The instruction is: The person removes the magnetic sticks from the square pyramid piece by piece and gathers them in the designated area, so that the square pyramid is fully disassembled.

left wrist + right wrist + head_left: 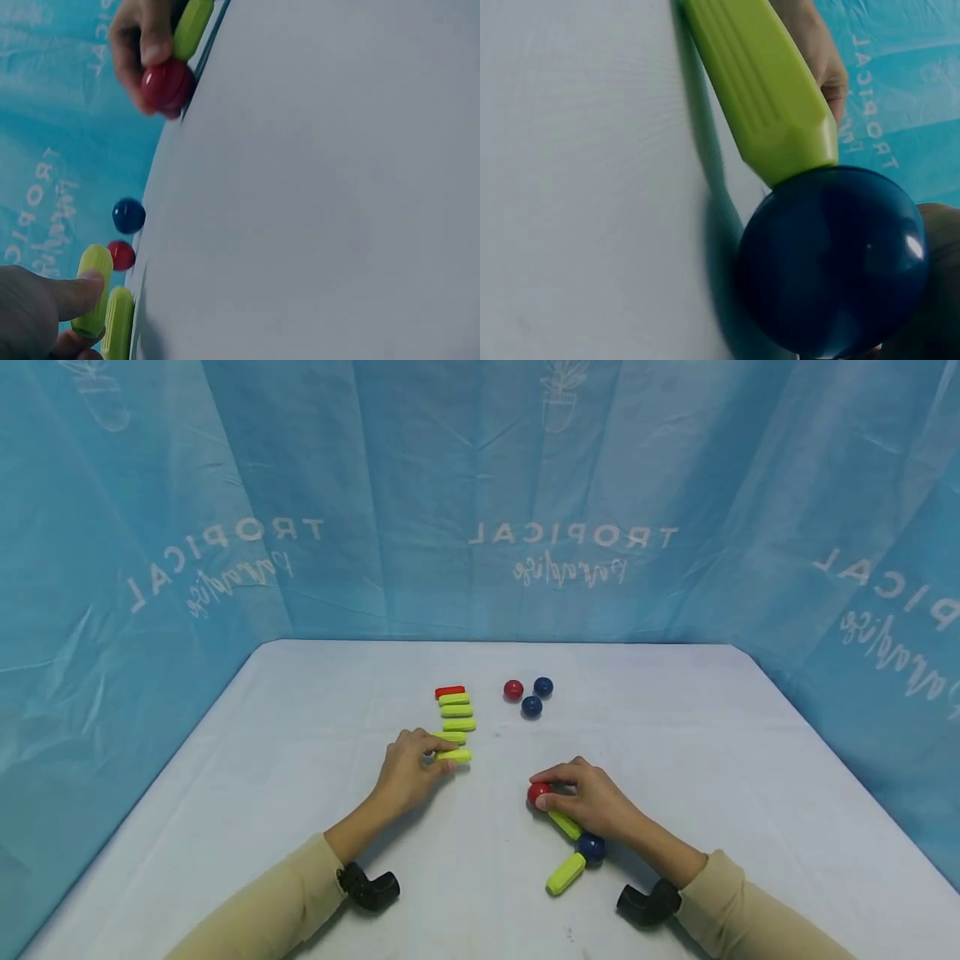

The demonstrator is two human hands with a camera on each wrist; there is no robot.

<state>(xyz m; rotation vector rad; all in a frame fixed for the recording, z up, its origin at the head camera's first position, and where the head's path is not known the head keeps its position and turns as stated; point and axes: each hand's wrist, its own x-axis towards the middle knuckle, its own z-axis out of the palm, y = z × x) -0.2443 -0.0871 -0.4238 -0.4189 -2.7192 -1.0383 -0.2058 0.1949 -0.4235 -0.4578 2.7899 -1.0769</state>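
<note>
My left hand (408, 770) pinches a yellow-green stick (459, 756) between thumb and fingers, just in front of a row of similar sticks (458, 725). In the left wrist view that stick (93, 296) looks lifted off the table. The fingers of my right hand (592, 800) grip a red ball (537, 793). Against this ball lies a yellow-green stick (565, 825), its other end at a dark blue ball (591, 848). A second stick (566, 874) meets the blue ball, angled toward the front; the right wrist view shows this contact close up.
A red stick (450, 692) lies at the far end of the row. To its right sit a loose red ball (513, 690) and two dark blue balls (532, 707). Blue printed curtains (480, 485) hang around the white table (300, 710).
</note>
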